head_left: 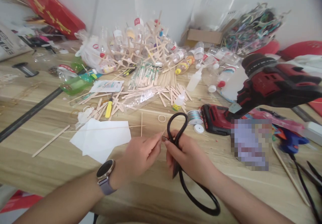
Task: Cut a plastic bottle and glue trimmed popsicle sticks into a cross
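My right hand is closed around a pair of scissors with big black looped handles; its dark blades point down under my palm. My left hand is pinched shut beside it, fingertips almost meeting those of my right hand. A thin pale stick pokes up from between the left fingertips, its other end hidden. Beyond my left hand lie white paper sheets, crossed by a long thin skewer. A short thin stick and a rubber band rest just ahead of my hands.
A red and black cordless drill stands at the right, near a thread spool and a blue glue gun. Craft sticks, a yellow-handled screwdriver and plastic bottles crowd the back. A dark bar lies left.
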### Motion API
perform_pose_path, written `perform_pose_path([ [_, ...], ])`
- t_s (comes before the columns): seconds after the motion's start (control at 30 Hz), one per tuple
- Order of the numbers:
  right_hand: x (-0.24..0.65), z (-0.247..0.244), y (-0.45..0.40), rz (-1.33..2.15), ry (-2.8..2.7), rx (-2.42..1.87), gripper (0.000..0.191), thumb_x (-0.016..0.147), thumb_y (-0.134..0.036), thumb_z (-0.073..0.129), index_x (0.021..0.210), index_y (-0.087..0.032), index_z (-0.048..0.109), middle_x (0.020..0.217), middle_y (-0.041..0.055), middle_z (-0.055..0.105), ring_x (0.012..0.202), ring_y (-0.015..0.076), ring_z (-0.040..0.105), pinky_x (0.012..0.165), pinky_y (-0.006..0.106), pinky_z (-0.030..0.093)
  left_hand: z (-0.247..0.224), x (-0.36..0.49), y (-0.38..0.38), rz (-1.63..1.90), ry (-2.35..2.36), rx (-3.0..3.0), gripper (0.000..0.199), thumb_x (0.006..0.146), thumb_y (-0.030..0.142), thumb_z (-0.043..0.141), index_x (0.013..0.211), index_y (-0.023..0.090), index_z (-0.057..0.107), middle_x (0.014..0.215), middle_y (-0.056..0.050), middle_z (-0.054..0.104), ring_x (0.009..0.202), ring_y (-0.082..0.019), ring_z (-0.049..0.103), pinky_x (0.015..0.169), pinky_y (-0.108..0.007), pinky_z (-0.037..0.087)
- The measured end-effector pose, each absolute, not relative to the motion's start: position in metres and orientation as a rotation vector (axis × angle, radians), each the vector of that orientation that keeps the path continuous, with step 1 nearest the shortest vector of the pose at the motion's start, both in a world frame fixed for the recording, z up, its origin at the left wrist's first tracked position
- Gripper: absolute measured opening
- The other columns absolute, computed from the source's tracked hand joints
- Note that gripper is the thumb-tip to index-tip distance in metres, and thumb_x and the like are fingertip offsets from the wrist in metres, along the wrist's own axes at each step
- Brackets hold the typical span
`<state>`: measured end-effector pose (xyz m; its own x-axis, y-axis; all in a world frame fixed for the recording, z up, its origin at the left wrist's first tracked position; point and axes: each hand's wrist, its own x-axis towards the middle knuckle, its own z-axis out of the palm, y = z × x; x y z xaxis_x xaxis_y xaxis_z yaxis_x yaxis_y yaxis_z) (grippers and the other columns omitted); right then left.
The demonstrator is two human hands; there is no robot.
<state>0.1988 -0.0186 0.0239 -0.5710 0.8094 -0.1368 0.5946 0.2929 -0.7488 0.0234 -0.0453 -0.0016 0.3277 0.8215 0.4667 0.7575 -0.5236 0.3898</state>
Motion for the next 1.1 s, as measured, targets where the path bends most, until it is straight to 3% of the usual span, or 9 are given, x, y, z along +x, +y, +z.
perform_pose_path([
  [0.1,0.204,0.016,-0.018,0.572,-2.552,-1.221,0.026,0.093,-0.012,0.042,0.114,-0.011,0.057,0.082,0.0101,0.075,0.069,0.0210,0.073,0.055,0.025,0.052,-0.003,0.022,-0.045,0.944,1.418,2.403,0.031,0.098,0.025,0.038,0.105,0.015,0.067,0.068,-0.003,0.070,0.056,-0.016,0.064,0.053,-0.024,0.042],
  [0.17,0.205,0.014,-0.017,0.531,-2.617,-1.184,0.033,0.089,-0.007,0.045,0.119,-0.010,0.057,0.096,0.0170,0.074,0.079,0.0247,0.073,0.058,0.028,0.052,-0.003,0.021,-0.044,0.905,1.416,2.366,0.030,0.098,0.025,0.038,0.098,0.017,0.067,0.068,-0.003,0.070,0.057,-0.016,0.064,0.053,-0.024,0.043],
  [0.33,0.198,0.028,-0.017,1.191,-2.333,-1.278,0.028,0.101,-0.022,0.025,0.104,-0.016,0.052,0.062,0.0008,0.069,0.045,0.0142,0.066,0.042,0.021,0.048,-0.001,0.023,-0.045,0.947,1.485,2.475,0.033,0.099,0.024,0.036,0.114,0.015,0.065,0.065,-0.002,0.069,0.053,-0.014,0.061,0.052,-0.024,0.039],
  [0.43,0.196,0.031,-0.018,1.504,-2.073,-1.298,0.025,0.101,-0.030,0.026,0.098,-0.019,0.048,0.054,-0.0049,0.062,0.041,0.0148,0.064,0.039,0.021,0.048,0.001,0.023,-0.045,0.958,1.470,2.498,0.034,0.099,0.023,0.035,0.117,0.015,0.063,0.067,-0.002,0.070,0.055,-0.014,0.062,0.052,-0.023,0.039],
  [0.53,0.201,0.023,-0.018,0.968,-2.305,-1.335,0.020,0.096,-0.025,0.038,0.100,-0.015,0.055,0.059,0.0015,0.067,0.048,0.0174,0.066,0.046,0.024,0.048,0.003,0.022,-0.044,0.924,1.492,2.414,0.028,0.098,0.024,0.039,0.100,0.017,0.066,0.066,-0.001,0.069,0.055,-0.014,0.062,0.052,-0.023,0.038],
  [0.67,0.207,0.013,-0.017,0.279,-2.678,-1.103,0.029,0.089,-0.009,0.045,0.113,-0.011,0.061,0.086,0.0137,0.075,0.069,0.0238,0.072,0.055,0.028,0.050,0.004,0.021,-0.043,0.850,1.536,2.347,0.033,0.098,0.027,0.039,0.072,0.018,0.058,0.058,0.000,0.064,0.050,-0.013,0.058,0.048,-0.023,0.033],
  [0.77,0.205,0.017,-0.017,0.547,-2.601,-1.165,0.028,0.090,-0.007,0.043,0.111,-0.010,0.061,0.089,0.0161,0.075,0.073,0.0241,0.073,0.058,0.028,0.052,0.004,0.022,-0.044,0.828,1.542,2.412,0.037,0.099,0.027,0.036,0.069,0.019,0.055,0.058,0.000,0.063,0.049,-0.013,0.056,0.048,-0.024,0.030],
  [0.97,0.199,0.025,-0.018,1.080,-2.356,-1.234,0.030,0.103,-0.024,0.025,0.099,-0.017,0.054,0.054,-0.0038,0.066,0.040,0.0124,0.063,0.042,0.019,0.047,0.001,0.022,-0.046,0.810,1.528,2.552,0.035,0.101,0.025,0.036,0.077,0.018,0.060,0.061,0.000,0.065,0.053,-0.013,0.057,0.053,-0.025,0.033],
  [1.1,0.204,0.016,-0.016,0.659,-2.516,-1.244,0.027,0.092,-0.012,0.041,0.112,-0.011,0.058,0.080,0.0134,0.075,0.066,0.0223,0.072,0.054,0.027,0.050,-0.002,0.021,-0.044,0.891,1.479,2.552,0.039,0.102,0.028,0.033,0.076,0.018,0.060,0.060,-0.001,0.065,0.052,-0.013,0.058,0.050,-0.025,0.034],
])
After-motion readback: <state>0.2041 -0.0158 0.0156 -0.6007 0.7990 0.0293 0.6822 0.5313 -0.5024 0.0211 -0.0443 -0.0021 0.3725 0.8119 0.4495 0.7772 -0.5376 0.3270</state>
